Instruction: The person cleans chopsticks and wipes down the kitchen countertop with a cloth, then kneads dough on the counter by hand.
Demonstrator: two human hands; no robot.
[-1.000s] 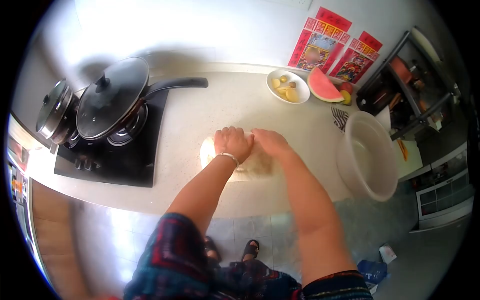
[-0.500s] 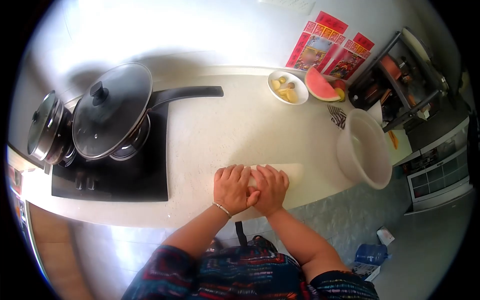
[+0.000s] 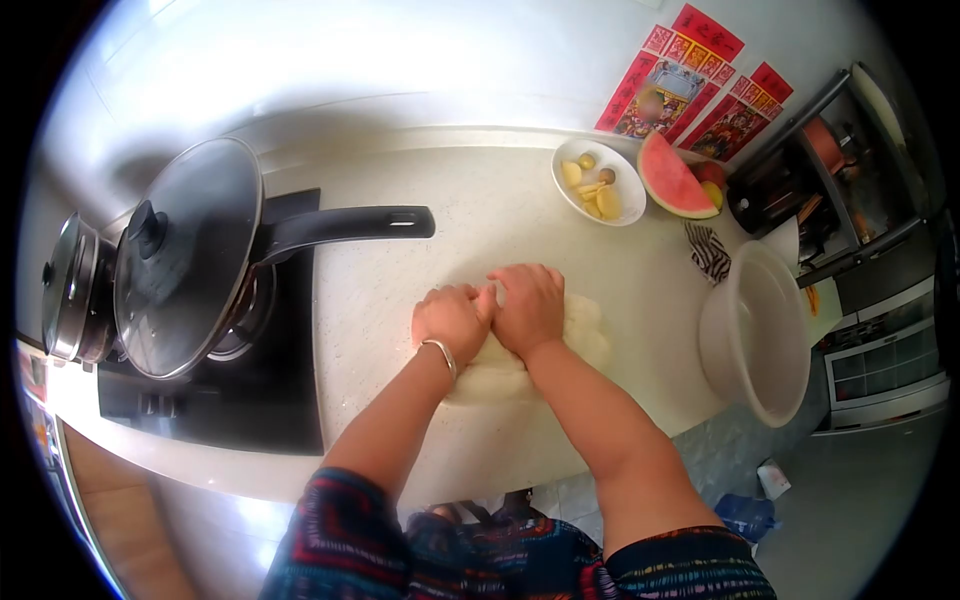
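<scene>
A soft lump of pale dough (image 3: pixel 583 335) lies on the light countertop, showing to the right of my hands and below my wrists. My left hand (image 3: pixel 450 320), with a bracelet at the wrist, curls its fingers over the dough's far side. Beside it, my right hand (image 3: pixel 530 308) grips the same far edge with bent fingers. The two thumbs meet or nearly meet between the hands. Part of the dough is hidden under both palms.
Left, a lidded frying pan (image 3: pixel 185 270) and a lidded pot (image 3: pixel 82 290) sit on the black stove (image 3: pixel 270 400); the pan handle points right. At right are a large white basin (image 3: pixel 715 340), a bowl of yellow pieces (image 3: pixel 625 208), a watermelon slice (image 3: pixel 675 178) and a striped cloth (image 3: pixel 707 250).
Both hands have pushed forward, away from my body, onto the far side of the dough. More dough now shows near my wrists. The whole view has shifted slightly.
</scene>
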